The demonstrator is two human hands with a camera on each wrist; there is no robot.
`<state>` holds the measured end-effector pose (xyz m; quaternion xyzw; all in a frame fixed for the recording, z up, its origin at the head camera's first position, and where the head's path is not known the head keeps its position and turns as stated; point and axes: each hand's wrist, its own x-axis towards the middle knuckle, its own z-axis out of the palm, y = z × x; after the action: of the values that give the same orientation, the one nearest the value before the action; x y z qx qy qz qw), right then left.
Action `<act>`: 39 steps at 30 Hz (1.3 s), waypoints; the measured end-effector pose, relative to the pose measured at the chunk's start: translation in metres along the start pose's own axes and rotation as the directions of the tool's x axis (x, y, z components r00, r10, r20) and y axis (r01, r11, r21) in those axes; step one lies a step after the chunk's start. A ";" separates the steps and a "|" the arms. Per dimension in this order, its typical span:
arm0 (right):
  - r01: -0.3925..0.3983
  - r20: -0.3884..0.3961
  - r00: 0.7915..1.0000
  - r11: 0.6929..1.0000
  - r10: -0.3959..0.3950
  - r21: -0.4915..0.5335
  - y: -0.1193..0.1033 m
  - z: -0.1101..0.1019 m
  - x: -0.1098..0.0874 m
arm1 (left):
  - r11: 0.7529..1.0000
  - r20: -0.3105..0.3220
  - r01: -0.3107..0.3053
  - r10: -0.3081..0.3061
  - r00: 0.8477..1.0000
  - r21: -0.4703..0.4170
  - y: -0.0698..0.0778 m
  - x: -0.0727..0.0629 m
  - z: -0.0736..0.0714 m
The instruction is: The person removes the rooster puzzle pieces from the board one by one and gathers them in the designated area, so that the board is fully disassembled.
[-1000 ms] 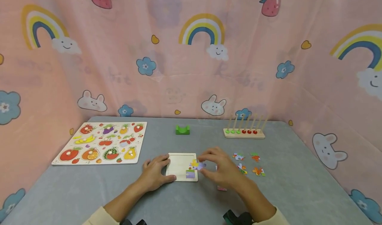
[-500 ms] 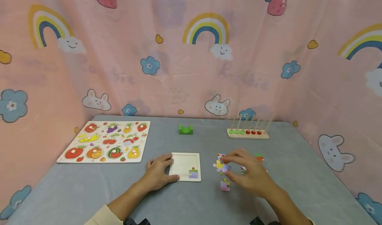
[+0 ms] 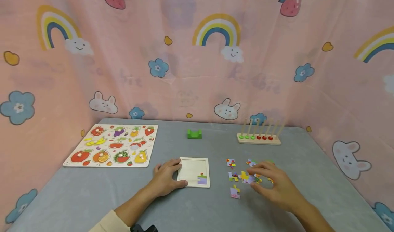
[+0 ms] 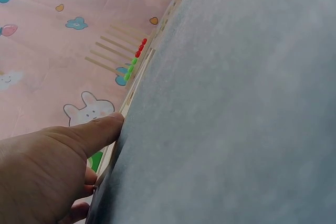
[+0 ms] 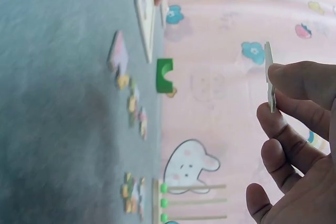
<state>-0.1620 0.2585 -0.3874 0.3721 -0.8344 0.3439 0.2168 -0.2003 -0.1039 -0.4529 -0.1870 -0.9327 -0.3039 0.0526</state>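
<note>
My left hand [image 3: 166, 179] holds the left side of a small wooden puzzle tray [image 3: 189, 174], thumb at the near edge and fingers at the left edge. One purple-and-green jigsaw piece [image 3: 201, 180] lies in the tray's near right corner. Thumb and fingers of my right hand [image 3: 278, 187] pinch a yellow-and-purple jigsaw piece [image 3: 244, 176] above the table, right of the tray. Seen edge-on in the right wrist view, the pinched piece [image 5: 268, 56] is thin and pale. Loose pieces lie below and beside this hand, including a pink-purple one [image 3: 235, 192]; some are partly hidden.
A fruit peg board [image 3: 107, 150] lies at the left. Toward the back stand a green block [image 3: 194, 134] with a curved notch and a wooden peg rack [image 3: 259, 139] with green and red beads. A pink patterned curtain [image 3: 184, 88] rises behind the grey table.
My right hand has carried the yellow-and-purple piece from the tray's right edge out to the right, over the loose pieces. My left hand stays at the tray. The head view has shifted slightly.
</note>
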 end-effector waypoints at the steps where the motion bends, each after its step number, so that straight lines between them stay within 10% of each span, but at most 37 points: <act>1: 0.002 -0.002 1.000 1.000 -0.002 0.001 0.002 -0.001 -0.003 | 1.000 0.003 0.002 -0.002 1.000 0.001 0.000 0.000 0.000; 39: -0.156 0.255 0.947 0.975 0.193 -0.158 0.050 -0.007 -0.052 | 1.000 0.006 0.013 -0.013 1.000 -0.004 0.001 0.000 0.000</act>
<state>-0.1670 0.3118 -0.4351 0.3243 -0.9072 0.2506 0.0950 -0.2002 -0.1029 -0.4520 -0.1819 -0.9335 -0.3053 0.0475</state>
